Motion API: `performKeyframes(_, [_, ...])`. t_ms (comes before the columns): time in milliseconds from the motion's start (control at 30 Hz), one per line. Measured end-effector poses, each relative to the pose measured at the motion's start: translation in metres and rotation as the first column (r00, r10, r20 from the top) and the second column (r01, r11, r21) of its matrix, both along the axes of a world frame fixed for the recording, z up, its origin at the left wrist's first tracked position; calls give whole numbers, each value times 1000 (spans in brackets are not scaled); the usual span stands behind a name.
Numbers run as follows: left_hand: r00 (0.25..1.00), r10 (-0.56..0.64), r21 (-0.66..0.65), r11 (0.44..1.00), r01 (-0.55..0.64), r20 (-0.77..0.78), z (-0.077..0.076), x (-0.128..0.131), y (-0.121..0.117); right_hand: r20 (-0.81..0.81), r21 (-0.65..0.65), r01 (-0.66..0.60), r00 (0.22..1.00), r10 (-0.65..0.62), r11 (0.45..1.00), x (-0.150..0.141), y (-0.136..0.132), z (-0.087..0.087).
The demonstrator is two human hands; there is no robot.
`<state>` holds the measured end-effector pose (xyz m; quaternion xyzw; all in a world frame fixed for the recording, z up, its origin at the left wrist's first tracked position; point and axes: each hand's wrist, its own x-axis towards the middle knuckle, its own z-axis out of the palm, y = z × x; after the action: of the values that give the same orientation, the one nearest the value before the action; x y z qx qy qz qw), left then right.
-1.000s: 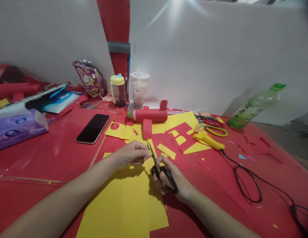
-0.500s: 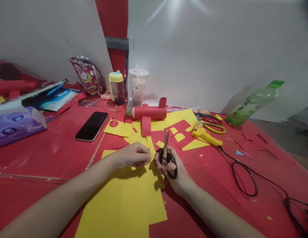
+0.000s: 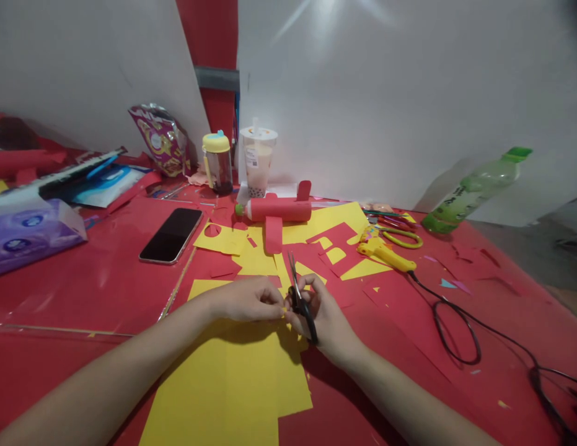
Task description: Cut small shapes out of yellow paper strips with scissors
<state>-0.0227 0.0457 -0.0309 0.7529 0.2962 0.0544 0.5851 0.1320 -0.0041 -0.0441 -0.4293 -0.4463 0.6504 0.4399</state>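
Observation:
My right hand [image 3: 326,317] grips black-handled scissors [image 3: 301,302], their blades pointing up and away over the table. My left hand [image 3: 250,298] is closed in a pinch on a small yellow paper piece [image 3: 283,308] right beside the scissors. Both hands meet above a large yellow paper sheet [image 3: 242,384] that lies on the red table [image 3: 83,291]. Farther back lie yellow and red paper offcuts [image 3: 334,238] and a red paper roll with tabs [image 3: 279,212].
A black phone [image 3: 171,235] lies to the left, a purple tissue pack [image 3: 28,230] farther left. A yellow glue gun [image 3: 383,255] with a black cable [image 3: 460,334] and yellow scissors [image 3: 402,238] lie to the right. A tilted green bottle [image 3: 476,189], a drink cup [image 3: 258,162], a jar [image 3: 217,162] and a snack bag [image 3: 160,139] stand by white boards.
My right hand turned the scissors from cutting at the paper to pointing upward, then drew them in against my left hand's fingers. My left hand stayed pinched and shifted slightly nearer.

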Motion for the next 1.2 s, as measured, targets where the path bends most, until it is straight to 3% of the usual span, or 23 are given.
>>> performKeyframes(233, [992, -102, 38, 994, 105, -76, 3, -3, 2, -5, -47, -78, 997, 78, 996, -1, -2, 4])
performKeyframes(433, [990, -120, 172, 976, 132, -78, 4, -2, 0, 13, -32, -95, 995, 95, 995, -1, -2, 2])
performKeyframes(600, [997, -52, 244, 968, 65, -61, 6, -1, -2, 13, -32, -47, 999, 48, 998, 2, -1, 2])
performKeyframes(900, [996, 90, 344, 936, -81, -10, 0, 3, -4, -5, -26, 167, 986, -167, 986, 5, 4, -4])
performKeyframes(1200, [984, 171, 380, 908, -179, 55, -6, 9, -5, -25, 6, 201, 979, -200, 980, 4, 4, -6])
